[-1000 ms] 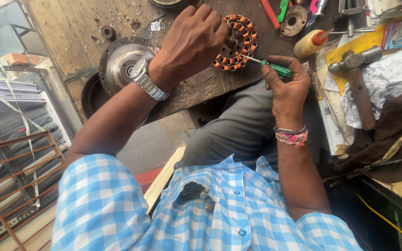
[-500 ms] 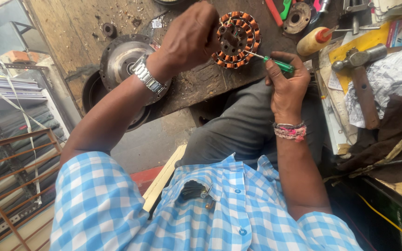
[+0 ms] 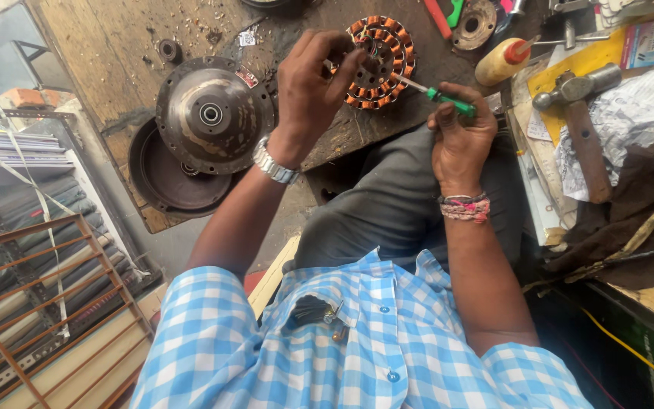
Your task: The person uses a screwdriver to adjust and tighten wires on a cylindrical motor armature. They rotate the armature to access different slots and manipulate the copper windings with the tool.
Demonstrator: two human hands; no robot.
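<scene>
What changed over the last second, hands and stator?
Little. The left hand shifted its grip on the copper-wound stator, fingers now curled more over its near rim. The right hand kept the green-handled screwdriver, tip still at the stator's edge. The round motor cover, hammer and glue bottle stayed put.

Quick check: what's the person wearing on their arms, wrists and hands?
Both forearms are bare below short sleeves of a blue-and-white checked shirt. The left hand has no glove; its wrist carries a silver metal-link wristwatch. The right hand is also bare, with a band of pink and multicoloured threads at the wrist. No rings can be made out.
</scene>
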